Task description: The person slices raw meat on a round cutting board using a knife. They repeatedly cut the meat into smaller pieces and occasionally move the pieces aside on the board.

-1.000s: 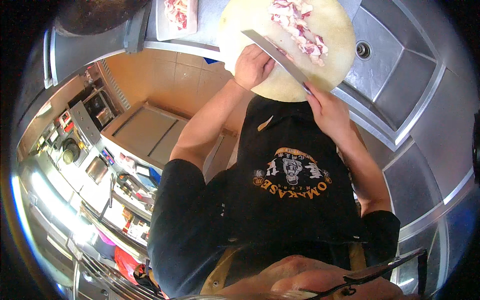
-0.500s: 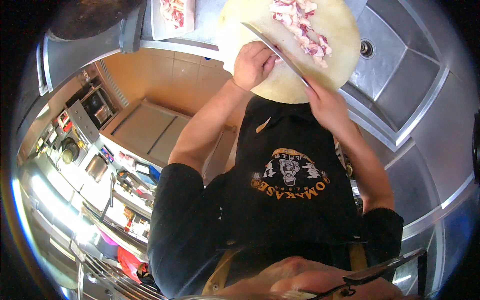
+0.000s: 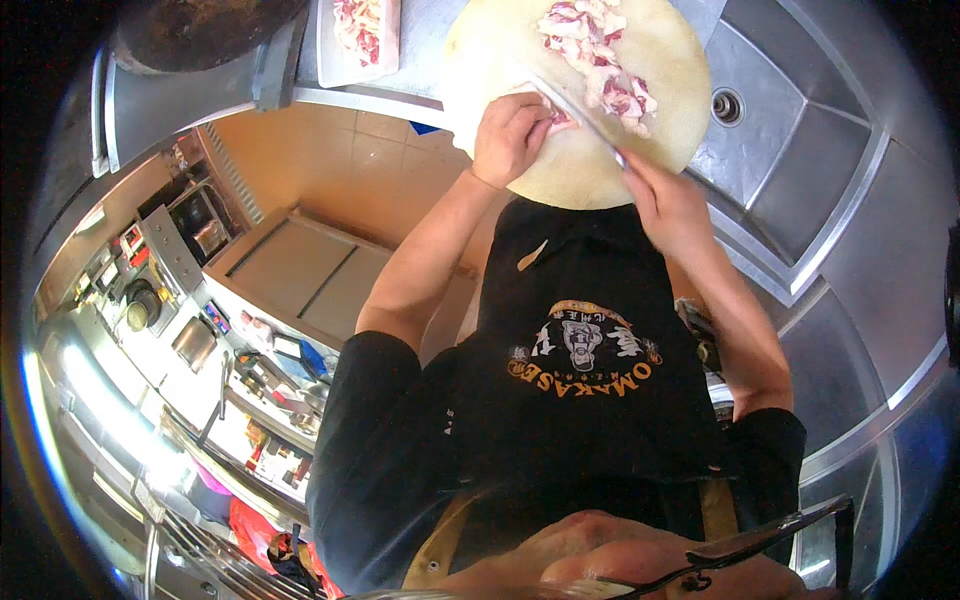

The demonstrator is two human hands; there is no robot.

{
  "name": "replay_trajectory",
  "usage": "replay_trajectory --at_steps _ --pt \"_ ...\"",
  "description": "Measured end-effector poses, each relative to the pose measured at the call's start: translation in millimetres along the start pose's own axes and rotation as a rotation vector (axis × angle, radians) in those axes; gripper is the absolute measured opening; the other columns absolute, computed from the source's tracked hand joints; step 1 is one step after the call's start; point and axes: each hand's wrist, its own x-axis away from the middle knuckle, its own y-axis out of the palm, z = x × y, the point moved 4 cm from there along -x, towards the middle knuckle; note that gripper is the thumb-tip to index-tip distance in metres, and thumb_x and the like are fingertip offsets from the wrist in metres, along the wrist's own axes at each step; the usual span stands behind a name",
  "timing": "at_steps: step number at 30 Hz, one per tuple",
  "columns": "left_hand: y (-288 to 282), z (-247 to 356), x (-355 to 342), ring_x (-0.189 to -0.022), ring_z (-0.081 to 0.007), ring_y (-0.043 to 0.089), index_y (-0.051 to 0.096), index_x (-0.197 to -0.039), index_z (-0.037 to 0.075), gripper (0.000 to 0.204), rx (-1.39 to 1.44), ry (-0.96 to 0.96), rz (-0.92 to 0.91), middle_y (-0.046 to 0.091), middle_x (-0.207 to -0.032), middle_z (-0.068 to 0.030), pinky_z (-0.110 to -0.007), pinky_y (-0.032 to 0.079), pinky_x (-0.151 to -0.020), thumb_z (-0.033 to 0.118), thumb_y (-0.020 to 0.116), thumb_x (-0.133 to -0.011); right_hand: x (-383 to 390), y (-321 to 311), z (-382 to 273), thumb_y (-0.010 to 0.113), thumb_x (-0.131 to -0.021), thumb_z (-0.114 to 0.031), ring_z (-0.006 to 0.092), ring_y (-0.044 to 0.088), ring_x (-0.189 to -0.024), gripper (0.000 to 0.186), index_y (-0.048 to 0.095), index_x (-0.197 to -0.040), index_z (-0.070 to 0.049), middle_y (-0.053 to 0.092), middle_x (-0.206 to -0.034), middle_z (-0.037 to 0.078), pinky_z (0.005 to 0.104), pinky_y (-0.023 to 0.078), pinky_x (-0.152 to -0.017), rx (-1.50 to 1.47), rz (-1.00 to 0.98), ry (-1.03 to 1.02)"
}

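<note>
My right hand (image 3: pixel 668 198) grips the handle of a long-bladed kitchen knife (image 3: pixel 580 115), its blade slanting up and left over the board. My left hand (image 3: pixel 511 137) is closed, fingers bent, holding down a piece of raw meat (image 3: pixel 560 121) right beside the blade. Only part of that piece shows past the fingers. Both hands work over a round, pale yellow cutting board (image 3: pixel 670 60). Beyond the knife, a row of cut raw meat pieces (image 3: pixel 598 60), red with pale fat, runs across the board.
A white tray (image 3: pixel 385 72) with more raw meat stands on the counter left of the board. To the right is a steel sink (image 3: pixel 760 150) with a drain. A dark round pan (image 3: pixel 190 30) sits at the upper left. Shelves with kitchen items (image 3: pixel 200 330) line the lower left.
The knife has moved down and right, off my left fingers, baring more of the held meat. My left hand stays on the piece. The whole view has shifted slightly.
</note>
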Motion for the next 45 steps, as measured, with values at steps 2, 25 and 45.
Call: replay_trajectory --at_steps 2,25,45 --pt "-0.7 0.7 0.7 -0.1 -0.0347 0.067 0.076 -0.103 0.008 0.026 -0.072 0.054 -0.045 0.071 -0.107 -0.0119 -0.044 0.053 -0.088 0.009 0.083 -0.078 37.6 -1.5 2.1 0.06 -0.108 -0.032 0.0391 0.074 -0.1 0.036 0.066 -0.139 -0.017 0.076 -0.112 0.019 0.0472 0.058 -0.085 0.083 -0.066 0.013" --pt "-1.1 14.4 -15.5 -0.091 -0.0321 0.069 0.075 -0.094 0.006 0.018 -0.019 0.086 -0.044 0.073 -0.098 -0.01 -0.044 0.054 -0.083 0.008 0.082 -0.077 -102.0 57.3 -12.9 0.058 -0.109 -0.034 0.0373 0.074 -0.104 0.037 0.067 -0.138 -0.013 0.076 -0.114 0.018 0.0462 0.058 -0.088 -0.03 -0.116 0.048" --pt "-7.3 2.9 -14.2 -0.098 -0.0352 0.069 0.077 -0.106 0.007 0.028 -0.045 0.089 -0.129 0.073 -0.108 -0.0129 -0.045 0.056 -0.09 0.003 0.079 -0.078 -5.8 41.2 -4.1 0.059 -0.108 -0.035 0.0409 0.073 -0.096 0.038 0.065 -0.142 -0.019 0.076 -0.111 0.018 0.0508 0.058 -0.08 0.022 -0.049 0.048"
